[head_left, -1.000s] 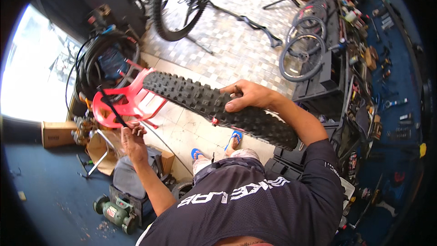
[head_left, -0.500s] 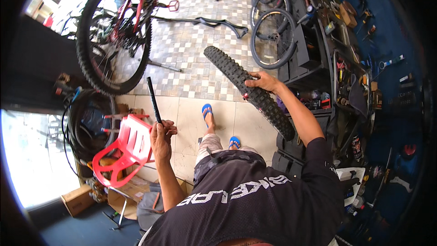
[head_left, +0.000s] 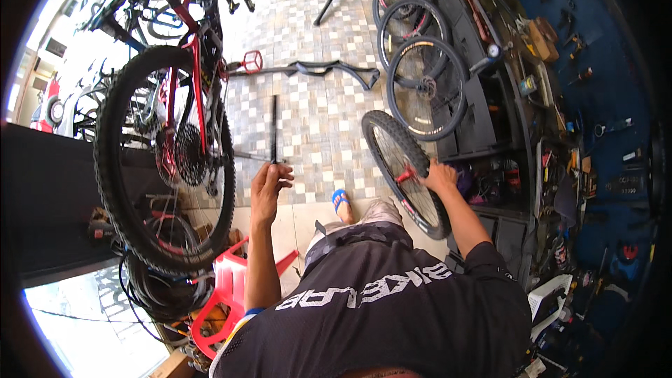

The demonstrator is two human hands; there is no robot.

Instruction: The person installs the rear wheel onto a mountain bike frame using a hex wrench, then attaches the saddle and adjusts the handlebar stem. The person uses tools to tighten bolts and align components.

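My left hand (head_left: 265, 190) is closed on the lower end of a slim black rod (head_left: 274, 126), which points up and away from me; its exact kind cannot be made out. On the other side, my right hand (head_left: 440, 176) grips the tyre and rim of a bicycle wheel (head_left: 408, 145). This wheel has a knobby black tyre and a red hub (head_left: 404, 176), stands tilted beside my right leg, and shows its spokes. Part of its rim lies behind the hand. A blue sandal (head_left: 340, 199) shows on one foot below.
A red and black bicycle (head_left: 198, 101) stands close on the left, its large rear tyre near my left arm. Several wheels (head_left: 427, 43) lean on dark cabinets (head_left: 483, 115) at right. A black strip (head_left: 315, 70) lies on the tiles. A red plastic chair (head_left: 225, 287) is at lower left.
I have moved forward, closer to the bicycle. The wheel in my right hand has turned from tread-on to showing its spokes and sits lower. My left hand still holds the rod, now pointing straighter.
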